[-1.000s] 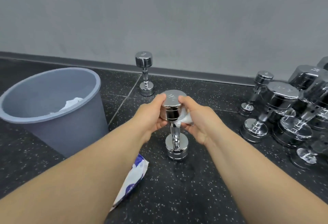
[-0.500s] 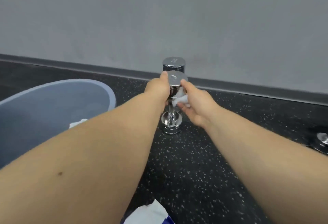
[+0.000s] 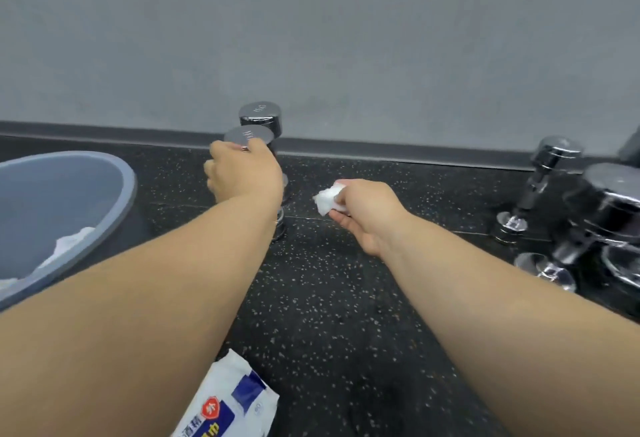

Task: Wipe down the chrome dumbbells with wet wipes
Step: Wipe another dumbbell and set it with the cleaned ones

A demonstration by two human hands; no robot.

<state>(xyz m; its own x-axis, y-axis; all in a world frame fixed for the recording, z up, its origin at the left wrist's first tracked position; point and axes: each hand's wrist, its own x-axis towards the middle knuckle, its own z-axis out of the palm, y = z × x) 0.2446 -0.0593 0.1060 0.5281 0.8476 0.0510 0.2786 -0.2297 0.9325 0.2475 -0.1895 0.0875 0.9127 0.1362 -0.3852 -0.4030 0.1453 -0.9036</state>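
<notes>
While the left hand (image 3: 242, 175) grips its top, dumbbell (image 3: 247, 135): upright on the floor (image 3: 329, 298) — just right of the bin (image 3: 131, 183).
Right hand (image 3: 367, 216): pinches a crumpled wipe (image 3: 327, 199), farther right of the bin.

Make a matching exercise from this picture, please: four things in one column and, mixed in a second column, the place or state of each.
Column A
1. wipe
2. bin
3. pack
4. left hand

Column B
a. lies on the floor, between the forearms
b. pinched in the right hand
c. grips the top of a dumbbell
d. grey-blue, at the left edge

Pairs: 1-b, 2-d, 3-a, 4-c
</notes>
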